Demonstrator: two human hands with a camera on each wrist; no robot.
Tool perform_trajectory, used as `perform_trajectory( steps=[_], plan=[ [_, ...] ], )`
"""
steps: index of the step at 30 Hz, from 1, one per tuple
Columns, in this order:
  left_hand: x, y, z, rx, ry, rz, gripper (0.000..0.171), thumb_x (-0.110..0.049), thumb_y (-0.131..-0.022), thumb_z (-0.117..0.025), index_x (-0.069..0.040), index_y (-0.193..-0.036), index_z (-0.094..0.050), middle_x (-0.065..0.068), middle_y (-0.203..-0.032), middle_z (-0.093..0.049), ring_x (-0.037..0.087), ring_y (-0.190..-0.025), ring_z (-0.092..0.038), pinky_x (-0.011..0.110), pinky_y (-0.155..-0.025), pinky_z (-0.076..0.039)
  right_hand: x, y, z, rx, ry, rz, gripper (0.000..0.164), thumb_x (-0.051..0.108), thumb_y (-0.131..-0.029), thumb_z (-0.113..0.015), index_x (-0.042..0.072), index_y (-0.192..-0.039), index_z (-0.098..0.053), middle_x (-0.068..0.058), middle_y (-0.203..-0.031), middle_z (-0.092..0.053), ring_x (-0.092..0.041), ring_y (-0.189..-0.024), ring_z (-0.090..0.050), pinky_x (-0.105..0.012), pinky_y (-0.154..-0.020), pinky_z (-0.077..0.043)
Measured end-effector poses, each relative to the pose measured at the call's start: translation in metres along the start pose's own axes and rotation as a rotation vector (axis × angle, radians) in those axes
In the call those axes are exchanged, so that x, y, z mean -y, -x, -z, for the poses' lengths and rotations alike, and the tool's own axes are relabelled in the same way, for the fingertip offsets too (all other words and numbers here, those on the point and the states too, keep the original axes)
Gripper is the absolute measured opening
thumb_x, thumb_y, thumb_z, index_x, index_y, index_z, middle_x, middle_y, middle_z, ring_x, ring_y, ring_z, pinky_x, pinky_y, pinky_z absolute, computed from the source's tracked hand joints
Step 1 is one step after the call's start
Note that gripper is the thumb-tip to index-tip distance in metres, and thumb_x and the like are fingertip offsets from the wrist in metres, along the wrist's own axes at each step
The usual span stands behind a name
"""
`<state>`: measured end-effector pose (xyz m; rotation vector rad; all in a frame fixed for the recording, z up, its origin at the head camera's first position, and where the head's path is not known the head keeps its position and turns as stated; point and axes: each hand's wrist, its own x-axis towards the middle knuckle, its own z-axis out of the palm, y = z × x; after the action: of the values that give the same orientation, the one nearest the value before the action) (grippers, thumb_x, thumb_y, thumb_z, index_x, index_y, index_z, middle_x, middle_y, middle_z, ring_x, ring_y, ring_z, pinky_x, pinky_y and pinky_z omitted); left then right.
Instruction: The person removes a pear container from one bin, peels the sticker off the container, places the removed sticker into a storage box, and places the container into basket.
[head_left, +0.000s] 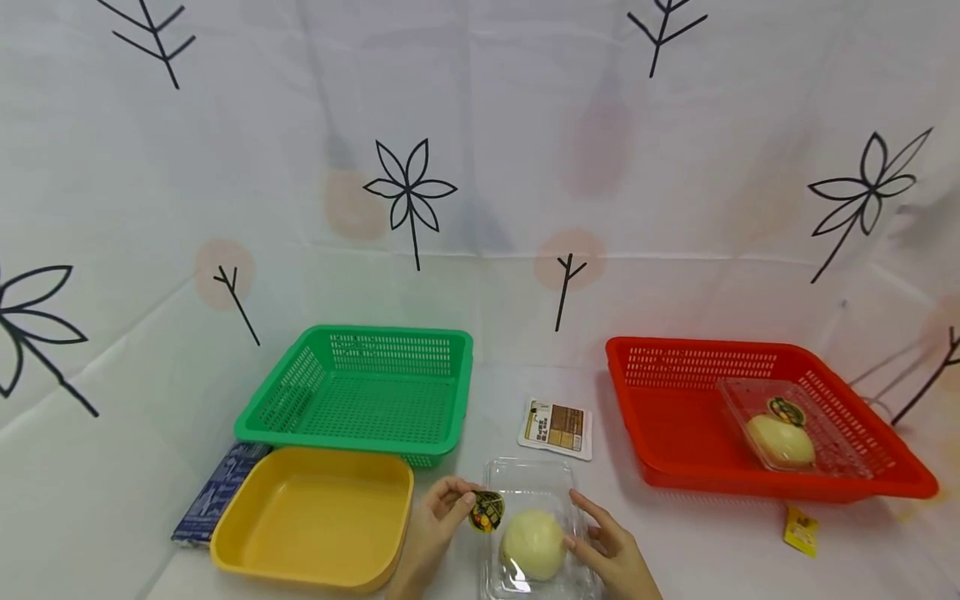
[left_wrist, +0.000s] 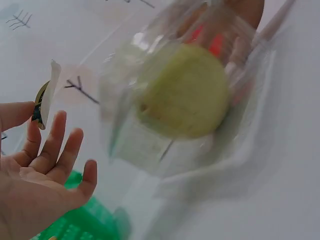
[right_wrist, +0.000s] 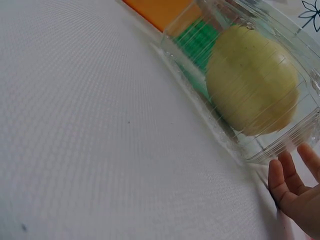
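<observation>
A round dark label sticker [head_left: 487, 511] with bright printing and a pale backing is pinched between the thumb and forefinger of my left hand [head_left: 433, 527]; its other fingers spread loosely in the left wrist view. Just right of the sticker lies a clear plastic clamshell box [head_left: 527, 477], holding a pale yellow-green round fruit [head_left: 533, 543]. My right hand [head_left: 617, 557] is at the box's right side, fingertips at its edge and fingers loosely extended. In the right wrist view, the fruit [right_wrist: 252, 80] shows through the box's ribbed wall.
A green basket [head_left: 390, 408] and a yellow bin [head_left: 315, 517] stand left, beside a blue packet [head_left: 221, 493]. A red basket [head_left: 675, 417] at right holds another stickered clear box [head_left: 750, 396] with fruit. A flat food pack [head_left: 557, 428] and a small yellow sachet [head_left: 801, 531] lie on the table.
</observation>
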<state>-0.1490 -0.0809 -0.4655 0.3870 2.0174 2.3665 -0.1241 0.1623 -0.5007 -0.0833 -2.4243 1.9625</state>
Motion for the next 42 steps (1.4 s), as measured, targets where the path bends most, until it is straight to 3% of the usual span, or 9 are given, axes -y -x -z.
perform_trajectory(
  steps=[4,9,14,19,23,30,33,38,42],
  plan=[
    [-0.014,0.011,0.023,-0.049,-0.041,-0.05,0.021,-0.001,-0.091,-0.056,0.017,-0.097,-0.047,0.01,-0.1,-0.063,0.008,-0.093,-0.061,0.019,-0.083,-0.048,0.0,-0.001,0.001,0.011,-0.005,-0.035,0.057,0.017,-0.083,-0.07,0.007,-0.135,-0.05,-0.019,-0.14,-0.044,-0.034,-0.107,-0.054,-0.053,-0.086,-0.049],
    [-0.028,0.017,0.055,-0.205,-0.146,-0.053,0.018,-0.002,-0.092,-0.055,0.014,-0.098,-0.05,0.007,-0.098,-0.064,0.006,-0.09,-0.061,0.017,-0.081,-0.049,-0.001,-0.001,0.001,0.011,-0.018,-0.026,0.057,0.017,-0.083,-0.07,0.007,-0.135,-0.05,-0.019,-0.141,-0.043,-0.035,-0.106,-0.054,-0.049,-0.082,-0.052],
    [-0.036,0.018,0.089,-0.411,-0.482,0.094,0.021,-0.01,-0.094,-0.056,0.009,-0.102,-0.057,0.017,-0.101,-0.064,0.013,-0.093,-0.061,0.021,-0.078,-0.05,0.001,-0.001,0.001,-0.004,-0.027,-0.006,0.057,0.015,-0.081,-0.071,0.008,-0.134,-0.052,-0.013,-0.138,-0.046,-0.035,-0.105,-0.053,-0.044,-0.08,-0.053],
    [-0.036,0.023,0.125,-0.482,-0.767,0.176,0.02,-0.011,-0.092,-0.056,0.008,-0.101,-0.059,0.02,-0.097,-0.065,0.036,-0.096,-0.061,0.042,-0.079,-0.051,0.001,-0.001,0.0,-0.005,-0.039,-0.008,0.057,0.014,-0.08,-0.071,0.008,-0.133,-0.052,-0.004,-0.133,-0.049,-0.032,-0.102,-0.054,-0.038,-0.077,-0.053],
    [-0.038,0.022,0.153,-0.435,-0.848,0.233,0.024,-0.012,-0.092,-0.057,0.01,-0.102,-0.057,0.021,-0.096,-0.064,0.037,-0.094,-0.06,0.043,-0.079,-0.05,0.001,-0.001,-0.001,0.001,-0.041,-0.021,0.057,0.015,-0.08,-0.071,0.008,-0.134,-0.051,0.004,-0.129,-0.051,-0.031,-0.1,-0.055,-0.036,-0.077,-0.053],
    [-0.041,0.013,0.193,-0.273,-0.832,0.292,0.028,-0.006,-0.094,-0.051,0.016,-0.111,-0.052,0.027,-0.104,-0.06,0.032,-0.094,-0.058,0.027,-0.067,-0.05,0.001,0.001,-0.001,0.004,-0.033,-0.004,0.057,0.015,-0.081,-0.07,0.007,-0.134,-0.051,-0.015,-0.137,-0.046,-0.033,-0.101,-0.055,-0.048,-0.082,-0.052],
    [-0.039,0.012,0.205,-0.231,-0.833,0.324,0.027,-0.004,-0.094,-0.048,0.017,-0.111,-0.052,0.026,-0.103,-0.06,0.029,-0.093,-0.058,0.025,-0.065,-0.049,0.0,0.001,-0.001,0.003,-0.036,0.003,0.056,0.014,-0.081,-0.07,0.006,-0.133,-0.051,-0.015,-0.137,-0.046,-0.034,-0.103,-0.055,-0.05,-0.082,-0.051],
    [-0.038,0.011,0.216,-0.187,-0.872,0.368,0.031,-0.005,-0.094,-0.047,0.021,-0.109,-0.052,0.033,-0.103,-0.059,0.039,-0.097,-0.057,0.039,-0.076,-0.05,-0.002,0.002,-0.001,0.001,-0.048,0.009,0.055,0.013,-0.081,-0.07,0.007,-0.133,-0.052,0.011,-0.126,-0.052,-0.032,-0.1,-0.055,-0.042,-0.081,-0.053],
    [-0.038,0.01,0.219,-0.166,-0.962,0.438,0.039,-0.012,-0.097,-0.044,0.021,-0.117,-0.05,0.038,-0.116,-0.053,0.051,-0.11,-0.048,0.053,-0.088,-0.045,-0.003,0.003,-0.001,0.001,-0.054,0.03,0.055,0.011,-0.081,-0.07,0.006,-0.133,-0.052,0.026,-0.117,-0.05,-0.032,-0.1,-0.056,-0.036,-0.079,-0.053]
  ],
)
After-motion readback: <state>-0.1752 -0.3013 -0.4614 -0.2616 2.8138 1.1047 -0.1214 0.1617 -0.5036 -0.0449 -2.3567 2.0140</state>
